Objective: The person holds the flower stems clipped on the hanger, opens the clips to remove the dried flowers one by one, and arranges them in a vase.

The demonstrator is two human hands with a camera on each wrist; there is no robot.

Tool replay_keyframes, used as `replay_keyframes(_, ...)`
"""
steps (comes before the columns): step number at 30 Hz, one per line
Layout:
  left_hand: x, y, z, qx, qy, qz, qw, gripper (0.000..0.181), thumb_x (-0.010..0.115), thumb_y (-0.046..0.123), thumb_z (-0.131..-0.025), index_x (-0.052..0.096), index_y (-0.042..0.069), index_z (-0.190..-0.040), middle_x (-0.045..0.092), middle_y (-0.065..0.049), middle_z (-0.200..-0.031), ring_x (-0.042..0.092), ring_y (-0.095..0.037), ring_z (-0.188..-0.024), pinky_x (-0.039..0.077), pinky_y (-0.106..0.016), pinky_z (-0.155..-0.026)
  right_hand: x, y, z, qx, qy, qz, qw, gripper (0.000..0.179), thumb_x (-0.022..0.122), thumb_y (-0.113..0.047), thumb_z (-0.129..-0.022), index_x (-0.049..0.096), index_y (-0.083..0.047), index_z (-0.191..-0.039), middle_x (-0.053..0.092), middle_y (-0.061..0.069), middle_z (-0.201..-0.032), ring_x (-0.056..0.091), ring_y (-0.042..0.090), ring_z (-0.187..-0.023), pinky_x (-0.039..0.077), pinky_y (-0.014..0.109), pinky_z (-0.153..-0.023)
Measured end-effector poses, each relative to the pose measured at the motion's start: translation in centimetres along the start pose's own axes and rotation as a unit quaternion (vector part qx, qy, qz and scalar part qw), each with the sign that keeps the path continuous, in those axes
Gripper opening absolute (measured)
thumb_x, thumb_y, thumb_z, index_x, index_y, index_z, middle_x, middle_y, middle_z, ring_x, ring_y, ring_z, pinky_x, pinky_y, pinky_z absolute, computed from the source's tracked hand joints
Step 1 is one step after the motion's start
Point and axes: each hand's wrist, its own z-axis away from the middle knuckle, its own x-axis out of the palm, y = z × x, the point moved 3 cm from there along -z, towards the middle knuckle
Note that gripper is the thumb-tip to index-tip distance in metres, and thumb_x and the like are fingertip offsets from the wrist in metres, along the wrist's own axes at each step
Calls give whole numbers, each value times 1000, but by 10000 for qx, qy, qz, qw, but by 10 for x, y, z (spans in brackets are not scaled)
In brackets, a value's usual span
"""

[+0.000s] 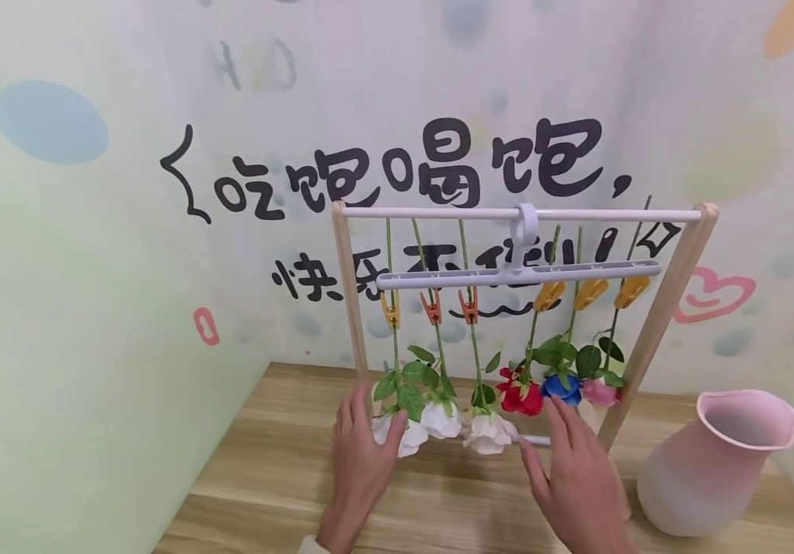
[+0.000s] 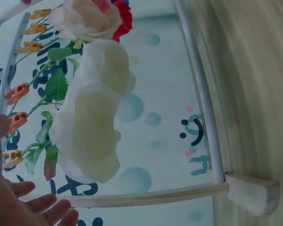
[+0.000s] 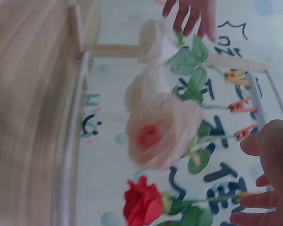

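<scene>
My left hand (image 1: 362, 454) is beside the white roses (image 1: 442, 421) at the left of the rack, fingers extended and gripping nothing. In the left wrist view its spread fingers (image 2: 42, 203) are apart from the petals. My right hand (image 1: 577, 477) is in front of the blue rose (image 1: 562, 388) and red rose (image 1: 522, 398), its fingers also extended. A pale pink-white rose (image 3: 153, 132) hangs between the two hands. At the right hangs a pink rose (image 1: 601, 392). All the flowers hang head down from orange and yellow clips (image 1: 469, 306) on a grey hanger bar (image 1: 452, 278).
The hanger hooks over the top rod (image 1: 432, 213) of a wooden-sided rack (image 1: 660, 323) on a wood-grain table (image 1: 258, 462). A pink and white vase (image 1: 698, 477) stands to its right. Behind is a wall (image 1: 383, 92) with black lettering.
</scene>
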Motion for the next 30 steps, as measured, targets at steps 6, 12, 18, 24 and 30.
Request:
replay_keyframes(6, 9, 1, -17, -153, 14, 232, 9996, 72, 67, 45, -90, 40, 5, -144, 42, -18, -146, 45, -38, -130, 39, -58, -100, -1, -31, -30, -263, 116, -349, 9990, 70, 75, -28, -87, 45, 1, -143, 50, 23, -141, 51, 42, -125, 44, 63, -97)
replay_keyframes(12, 21, 1, -26, -173, 61, 377, 9991, 71, 72, 40, -88, 41, 7, -143, 40, -18, -147, 48, -40, -128, 43, -59, -98, -2, -61, -55, -809, 579, -741, 9923, 68, 75, -25, -86, 47, 3, -141, 54, 24, -136, 56, 42, -119, 49, 58, -94)
replay_keyframes(18, 26, 1, -31, -77, 87, 392, 9992, 72, 75, 36, -87, 42, 5, -142, 47, -17, -141, 57, -37, -117, 50, -53, -91, 4, -89, -79, -1033, 527, -928, 9889, 70, 78, -26, -85, 47, 2, -141, 54, 23, -136, 56, 40, -121, 50, 55, -93)
replay_keyframes(24, 26, 0, -34, -116, 71, 225, 9997, 69, 71, 43, -89, 43, 7, -140, 55, -12, -127, 62, -28, -106, 54, -46, -80, 14, -115, -102, -1057, 137, -1162, 9875, 70, 78, -24, -86, 45, 1, -143, 54, 21, -138, 56, 36, -124, 51, 50, -95)
replay_keyframes(30, 22, 1, -34, 111, 294, 245, 9992, 57, 75, 29, -88, 49, 6, -133, 61, -12, -115, 65, -27, -99, 56, -44, -78, 25, -131, -124, -1034, 81, -1357, 9853, 62, 75, -23, -88, 49, 0, -140, 59, 20, -134, 61, 35, -117, 53, 49, -92)
